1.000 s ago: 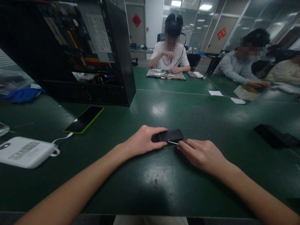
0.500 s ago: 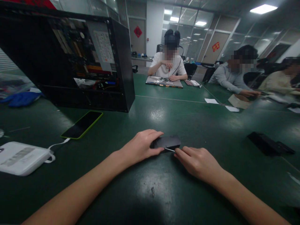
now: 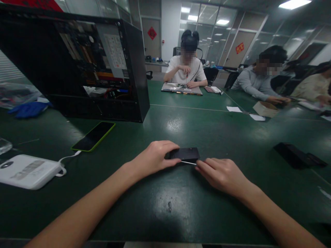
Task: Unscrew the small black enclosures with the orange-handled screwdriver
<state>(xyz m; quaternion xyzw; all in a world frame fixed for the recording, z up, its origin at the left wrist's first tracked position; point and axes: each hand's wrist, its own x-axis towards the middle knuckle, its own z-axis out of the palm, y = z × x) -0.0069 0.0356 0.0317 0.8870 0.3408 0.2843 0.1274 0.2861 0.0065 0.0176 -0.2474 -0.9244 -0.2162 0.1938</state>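
A small black box-shaped part [image 3: 186, 153] lies on the green table [image 3: 165, 193] in front of me. My left hand [image 3: 157, 154] grips its left end between thumb and fingers. My right hand [image 3: 219, 172] is closed on a thin metal rod [image 3: 188, 162], which runs along the near side of the black part. The rod's left end reaches the tip of my left thumb; its right end is hidden in my fingers.
An opened black computer case [image 3: 141, 75] stands at the back left. Nearby are a green-edged phone [image 3: 94, 136], a white power bank [image 3: 31, 171] and blue gloves [image 3: 29, 109]. A black object [image 3: 294, 155] lies right. Across the table, a person [image 3: 187, 69] works on a panel [image 3: 181, 88].
The camera view has shifted slightly. The black part looks a little more level, and my right hand has moved slightly right and up with the rod.
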